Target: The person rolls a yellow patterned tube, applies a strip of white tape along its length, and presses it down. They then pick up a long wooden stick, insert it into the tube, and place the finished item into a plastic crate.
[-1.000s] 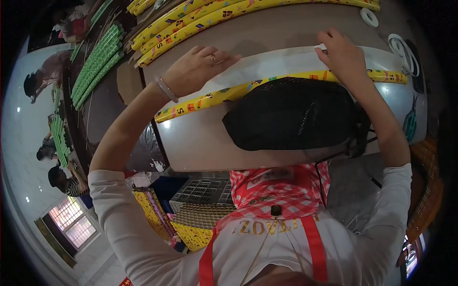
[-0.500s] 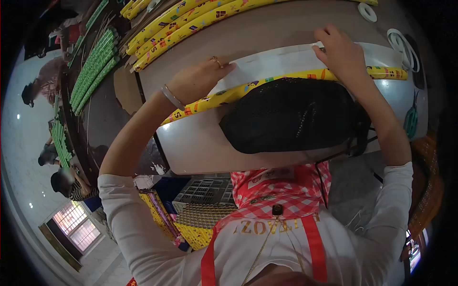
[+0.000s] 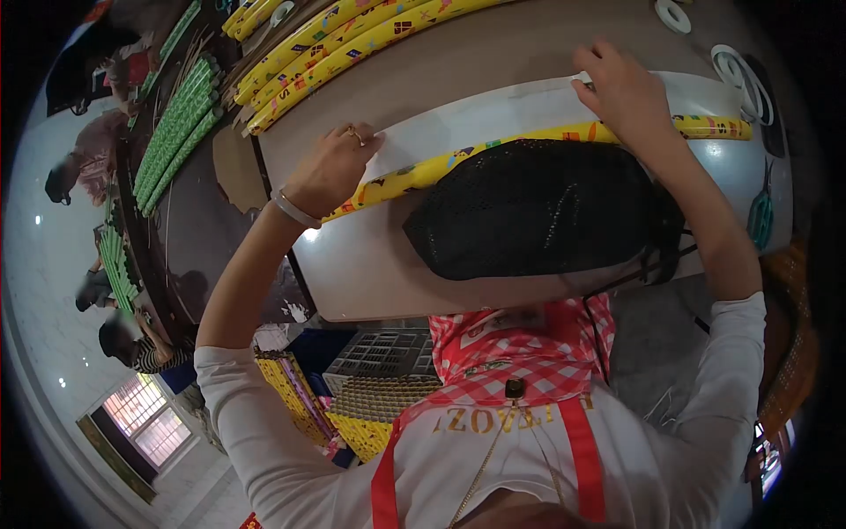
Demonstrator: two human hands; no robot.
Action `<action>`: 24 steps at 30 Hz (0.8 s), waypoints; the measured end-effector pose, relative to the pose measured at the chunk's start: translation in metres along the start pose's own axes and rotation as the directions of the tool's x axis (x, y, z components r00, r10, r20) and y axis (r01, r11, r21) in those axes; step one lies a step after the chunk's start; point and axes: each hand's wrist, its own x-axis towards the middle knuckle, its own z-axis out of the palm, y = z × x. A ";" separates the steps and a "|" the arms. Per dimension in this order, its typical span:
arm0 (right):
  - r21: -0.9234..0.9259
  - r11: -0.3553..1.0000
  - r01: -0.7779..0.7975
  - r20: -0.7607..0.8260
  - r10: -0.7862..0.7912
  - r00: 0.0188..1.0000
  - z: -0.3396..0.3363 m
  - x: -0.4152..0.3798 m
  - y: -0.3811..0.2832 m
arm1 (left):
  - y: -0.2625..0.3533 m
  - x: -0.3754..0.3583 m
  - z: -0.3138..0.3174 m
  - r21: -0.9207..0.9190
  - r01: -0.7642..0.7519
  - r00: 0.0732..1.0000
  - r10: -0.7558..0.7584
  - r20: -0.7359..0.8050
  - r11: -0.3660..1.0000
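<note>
A sheet of wrapping paper (image 3: 493,115) lies white side up across the table, its near side rolled into a yellow patterned roll (image 3: 423,174). My left hand (image 3: 339,163) is at the sheet's left end, its fingers closed at the paper's edge. Toward the right, my right hand (image 3: 624,99) is over the sheet's far edge, thumb and forefinger pinched together, other fingers raised. Whatever small thing may be in that pinch is too small to name. A black mesh object (image 3: 538,212) hides part of the roll's near side.
Several yellow rolls (image 3: 352,53) lie at the back left, with green rolls (image 3: 181,132) farther left. Tape rolls (image 3: 674,16) and teal-handled scissors (image 3: 760,216) are on the right. A grey crate (image 3: 379,357) stands below the table. Other people (image 3: 132,339) are at the left.
My left hand has slid left along the paper's edge, and more of the white sheet shows beside it. My right hand has stayed nearly in place.
</note>
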 end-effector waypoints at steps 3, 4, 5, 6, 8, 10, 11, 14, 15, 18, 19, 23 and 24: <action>-0.037 0.999 -0.001 -0.013 0.001 1.000 0.003 0.001 0.000 | 0.004 -0.004 -0.003 0.117 -0.012 1.000 0.014 -0.017 0.993; -0.038 0.999 0.000 -0.014 0.000 1.000 0.004 0.001 0.000 | 0.007 -0.003 -0.004 0.118 -0.011 1.000 0.013 -0.018 0.993; -0.036 0.999 -0.006 -0.023 0.005 1.000 0.006 0.000 0.000 | 0.011 -0.001 -0.004 0.194 0.005 0.997 -0.021 0.079 0.981; -0.034 0.999 -0.012 -0.031 0.011 0.999 0.007 -0.001 0.000 | 0.015 0.001 -0.005 0.270 0.014 0.983 -0.063 0.172 0.963; -0.036 0.999 -0.013 -0.029 0.012 1.000 0.005 -0.002 -0.001 | 0.020 0.006 -0.014 0.264 -0.029 0.989 -0.011 0.149 0.964; -0.032 0.999 -0.011 -0.025 0.011 1.000 0.004 -0.002 -0.002 | 0.018 0.005 -0.013 0.258 -0.070 0.990 0.036 0.133 0.964; -0.037 0.999 -0.014 -0.010 0.014 1.000 0.003 -0.001 -0.002 | 0.011 0.003 -0.007 0.238 -0.084 0.996 0.083 0.015 0.968; -0.030 0.999 -0.021 0.025 0.022 0.999 -0.001 0.000 -0.001 | 0.008 0.004 -0.009 0.145 -0.038 0.992 0.055 -0.112 0.989; -0.025 0.999 -0.028 0.045 0.029 0.999 -0.001 0.000 -0.002 | 0.009 0.005 -0.010 0.070 0.023 0.993 -0.015 -0.119 0.997; -0.022 1.000 -0.008 0.018 0.009 1.000 0.001 0.000 -0.001 | 0.009 0.006 -0.006 0.125 -0.041 0.987 0.059 -0.146 0.991; -0.024 1.000 -0.007 0.017 0.008 1.000 0.002 -0.001 0.000 | 0.009 0.006 -0.004 0.125 -0.040 0.987 0.059 -0.148 0.991; -0.020 1.000 -0.006 -0.001 0.006 1.000 0.004 0.000 0.000 | 0.020 0.012 -0.009 0.212 -0.054 0.997 0.066 -0.047 0.976; -0.028 0.999 -0.016 0.029 0.017 0.999 0.004 0.001 0.001 | 0.023 0.013 -0.013 0.205 -0.028 0.999 0.017 0.052 0.978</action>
